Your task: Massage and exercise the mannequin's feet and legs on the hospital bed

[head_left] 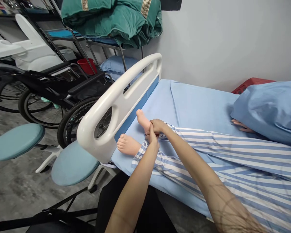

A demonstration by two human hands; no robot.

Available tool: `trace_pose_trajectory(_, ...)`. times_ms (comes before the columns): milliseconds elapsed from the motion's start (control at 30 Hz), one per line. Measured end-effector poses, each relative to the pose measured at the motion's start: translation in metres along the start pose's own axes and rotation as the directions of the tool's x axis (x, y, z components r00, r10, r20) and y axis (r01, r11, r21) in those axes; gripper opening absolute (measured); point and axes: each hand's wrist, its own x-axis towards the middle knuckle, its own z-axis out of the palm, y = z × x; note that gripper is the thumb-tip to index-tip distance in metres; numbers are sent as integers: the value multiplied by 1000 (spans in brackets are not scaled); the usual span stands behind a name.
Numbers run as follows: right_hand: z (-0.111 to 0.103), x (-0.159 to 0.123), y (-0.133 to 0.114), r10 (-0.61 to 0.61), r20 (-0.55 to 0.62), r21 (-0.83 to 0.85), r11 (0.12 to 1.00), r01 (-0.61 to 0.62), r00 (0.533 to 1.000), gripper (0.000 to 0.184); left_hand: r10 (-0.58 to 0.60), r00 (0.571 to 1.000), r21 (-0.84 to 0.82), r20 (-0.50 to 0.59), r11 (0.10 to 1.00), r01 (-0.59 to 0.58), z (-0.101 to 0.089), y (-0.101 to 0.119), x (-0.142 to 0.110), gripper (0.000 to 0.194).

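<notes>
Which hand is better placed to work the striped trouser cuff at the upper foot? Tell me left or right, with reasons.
Probably the right hand: it lies over the ankle of the upper foot, beside the striped trouser cuff. The left hand stands upright below it, so it looks less free.

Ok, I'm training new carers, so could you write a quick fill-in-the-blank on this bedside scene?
Two bare ____ poke from the striped trousers, touched by the hands.
Those trousers have blue and ____ stripes.
The bedsheet is ____.
Beyond the white footboard stands a black ____.

feet; white; blue; wheelchair
</notes>
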Motion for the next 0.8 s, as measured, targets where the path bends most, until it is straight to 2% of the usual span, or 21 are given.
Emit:
trace_pose_trajectory(133, 5, -12, -7, 21, -111, -90, 995, -31, 994, 65, 6, 1000, -18, 22, 1000, -5, 0, 2, -2, 30)
trace_pose_trajectory(333, 25, -23, -21, 120, -233, -99, 984, -147, 965, 53, 15, 998, 32, -58, 999, -13, -2, 2, 0, 30)
trace_pose_trajectory(500, 36, -29, -26, 114, -364, -121, 978, -168, 924, 44, 23, 993, 93, -119, 996, -12, -2, 3, -1, 33)
trace_pose_trajectory(633, 32, -30, -26, 135, -345, -77, 982, -171, 929, 40, 38, 993, 124, -114, 992, -24, -1, 4, -3, 33)
trace_pose_trajectory(733, 24, -28, -25, 172, -285, -29, 982, -188, 943, 35, 28, 995, 124, -94, 992, -16, -2, 4, -2, 36)
trace_pose_trajectory(800, 19, -24, -22, 184, -225, -1, 982, -189, 957, 38, 16, 997, 106, -71, 994, -8, -2, 3, -1, 35)
